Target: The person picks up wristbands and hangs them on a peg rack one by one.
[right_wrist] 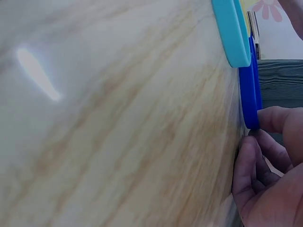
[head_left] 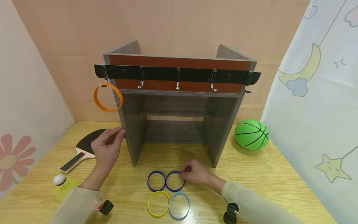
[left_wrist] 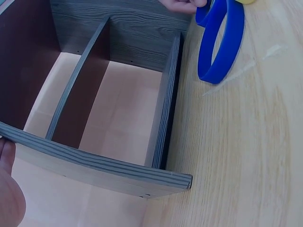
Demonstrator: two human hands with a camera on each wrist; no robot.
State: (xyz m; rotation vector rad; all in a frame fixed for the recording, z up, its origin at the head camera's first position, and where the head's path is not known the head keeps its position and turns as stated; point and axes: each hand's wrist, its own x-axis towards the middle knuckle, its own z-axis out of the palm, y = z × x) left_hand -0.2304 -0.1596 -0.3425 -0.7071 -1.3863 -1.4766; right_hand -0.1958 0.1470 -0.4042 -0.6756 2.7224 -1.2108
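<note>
My right hand (head_left: 197, 172) pinches the right edge of a dark blue ring (head_left: 175, 190) that lies on the table. In the right wrist view, the thumb (right_wrist: 272, 118) is against the end of that ring. Touching its left side is another dark blue ring (head_left: 148, 182). Nearer me lie a yellow ring (head_left: 149, 204) and a light blue ring (head_left: 188, 205), side by side. My left hand (head_left: 107, 147) grips the front edge of the left side panel of a grey wooden shelf (head_left: 130, 137). An orange ring (head_left: 108, 110) hangs above it from the leftmost hook (head_left: 103, 85).
A black strip (head_left: 159, 73) with several metal hooks crosses the shelf's front. On the left lie a table tennis paddle (head_left: 74, 162) and a yellow shuttlecock (head_left: 65, 188). A green ball (head_left: 251, 134) sits at the right, beside the shelf. Printed cloth hangs on both sides.
</note>
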